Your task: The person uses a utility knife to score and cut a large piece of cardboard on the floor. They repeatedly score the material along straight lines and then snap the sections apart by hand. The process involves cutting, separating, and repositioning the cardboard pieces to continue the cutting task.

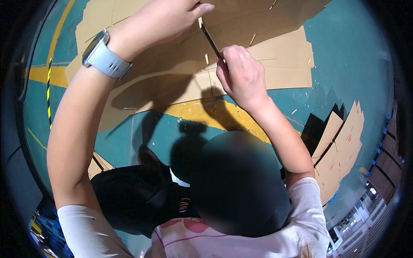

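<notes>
My right hand (243,75) is closed round a thin dark stick-like tool (210,41). The tool slants up and left across the brown face of a large stack of cardboard sheets (241,26). Its far end meets a small pale slot or scrap of card (200,23) in that face. Just above this spot is my left hand (183,13), near the cardboard, its thumb stretched to the right. The upper edge of the view cuts off its other fingers, so their grip is hidden. A watch with a pale blue strap (109,62) is on my left wrist.
Flat cardboard sheets (288,71) lie under and beside the stack on a green floor (344,56) with yellow markings. More cardboard sheets (344,142) lean at the right. Small card scraps are scattered about. Yellow-black tape (48,92) runs along the left.
</notes>
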A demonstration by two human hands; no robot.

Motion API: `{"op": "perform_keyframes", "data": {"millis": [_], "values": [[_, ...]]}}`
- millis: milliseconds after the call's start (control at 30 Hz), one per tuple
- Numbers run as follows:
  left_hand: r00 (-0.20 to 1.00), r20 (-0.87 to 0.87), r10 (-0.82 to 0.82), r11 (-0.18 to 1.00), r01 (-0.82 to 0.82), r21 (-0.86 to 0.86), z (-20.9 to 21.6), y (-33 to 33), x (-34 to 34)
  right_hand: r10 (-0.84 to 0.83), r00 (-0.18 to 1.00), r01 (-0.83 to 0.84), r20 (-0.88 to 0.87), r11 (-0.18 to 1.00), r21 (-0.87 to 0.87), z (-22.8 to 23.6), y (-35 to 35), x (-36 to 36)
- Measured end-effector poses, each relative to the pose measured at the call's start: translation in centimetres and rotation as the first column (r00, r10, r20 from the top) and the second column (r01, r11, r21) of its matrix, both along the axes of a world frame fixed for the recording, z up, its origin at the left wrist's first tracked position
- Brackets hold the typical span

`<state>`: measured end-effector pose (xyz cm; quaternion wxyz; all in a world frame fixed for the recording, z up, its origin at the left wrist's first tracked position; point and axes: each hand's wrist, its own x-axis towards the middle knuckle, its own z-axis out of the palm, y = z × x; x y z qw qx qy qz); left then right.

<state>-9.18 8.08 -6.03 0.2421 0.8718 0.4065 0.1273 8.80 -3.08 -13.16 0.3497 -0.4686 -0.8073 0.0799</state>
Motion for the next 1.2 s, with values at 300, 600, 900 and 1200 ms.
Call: {"op": "perform_keyframes", "data": {"millis": [300, 600, 900, 1200], "values": [[0.999, 0.036, -0.012, 0.998, 0.010, 0.056, 0.3, -0.7, 0.3, 0.016, 0.998, -0.021, 0.062, 0.997, 0.077, -0.6, 1.9, -1.2], [0.998, 0.062, 0.018, 1.000, -0.018, 0.007, -0.1, -0.6, 0.5, 0.056, 0.983, -0.057, 0.174, 0.998, 0.001, -0.7, 1.2, -1.0], [0.999, 0.048, -0.024, 0.990, 0.017, 0.143, -0.3, -0.2, 0.3, 0.043, 0.996, -0.041, 0.081, 0.999, -0.016, 0.0, -1.0, 0.0], [0.998, 0.059, -0.034, 0.993, 0.027, 0.116, -0.3, -0.6, 0.5, 0.057, 0.989, -0.064, 0.138, 0.997, 0.049, 0.0, 2.4, -0.4]]}}
